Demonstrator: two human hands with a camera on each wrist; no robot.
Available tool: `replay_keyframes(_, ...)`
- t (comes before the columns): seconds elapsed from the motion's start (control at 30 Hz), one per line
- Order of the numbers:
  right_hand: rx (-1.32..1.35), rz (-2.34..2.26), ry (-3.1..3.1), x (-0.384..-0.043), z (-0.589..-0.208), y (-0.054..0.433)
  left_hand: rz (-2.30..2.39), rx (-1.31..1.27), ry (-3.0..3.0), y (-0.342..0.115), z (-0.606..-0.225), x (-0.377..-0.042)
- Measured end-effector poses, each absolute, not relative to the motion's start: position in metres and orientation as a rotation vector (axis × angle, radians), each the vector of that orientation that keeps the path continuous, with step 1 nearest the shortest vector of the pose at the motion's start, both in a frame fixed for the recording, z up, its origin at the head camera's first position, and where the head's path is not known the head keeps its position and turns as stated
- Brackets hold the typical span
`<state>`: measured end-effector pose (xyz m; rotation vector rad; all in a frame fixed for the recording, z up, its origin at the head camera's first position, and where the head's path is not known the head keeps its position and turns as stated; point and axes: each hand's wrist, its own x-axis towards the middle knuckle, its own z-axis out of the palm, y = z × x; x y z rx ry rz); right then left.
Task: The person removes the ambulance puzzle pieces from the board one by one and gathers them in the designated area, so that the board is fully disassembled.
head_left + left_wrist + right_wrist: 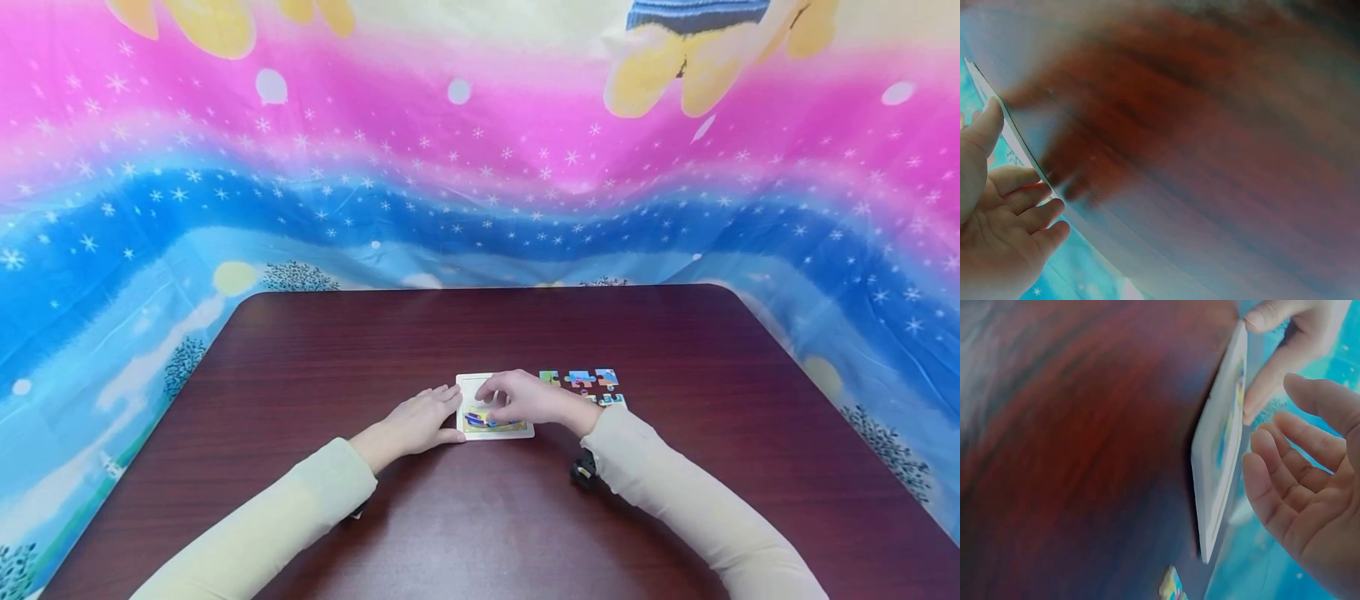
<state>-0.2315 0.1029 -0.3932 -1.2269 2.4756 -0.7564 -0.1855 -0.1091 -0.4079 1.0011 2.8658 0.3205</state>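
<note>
A small white-framed puzzle tray lies flat on the table, with blue and yellow picture parts showing in its lower half. My left hand rests at its left side, fingertips and thumb at the frame. In the left wrist view those fingers are mostly straight along the tray's thin edge. Over the tray is my right hand, covering part of the picture. The right wrist view shows the right hand loosely bent beside the tray, nothing between thumb and fingers.
Several loose jigsaw pieces lie right of the tray, some partly hidden by the right wrist. The dark red-brown table has rounded far corners. A colourful printed cloth hangs behind and around it.
</note>
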Motion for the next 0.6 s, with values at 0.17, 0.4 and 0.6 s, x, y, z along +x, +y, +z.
replay_keyframes(0.17,-1.237,-0.712,2.512,-0.231,-0.400,0.094,0.323,1.025,2.872,-0.110,-0.408,-0.185)
replay_keyframes(0.4,-1.207,-0.598,2.566,-0.227,-0.398,0.086,0.311,1.032,2.880,-0.109,-0.409,-0.186)
replay_keyframes(0.6,-1.223,-0.562,2.574,-0.225,-0.396,0.083,0.304,1.012,2.879,-0.110,-0.409,-0.185)
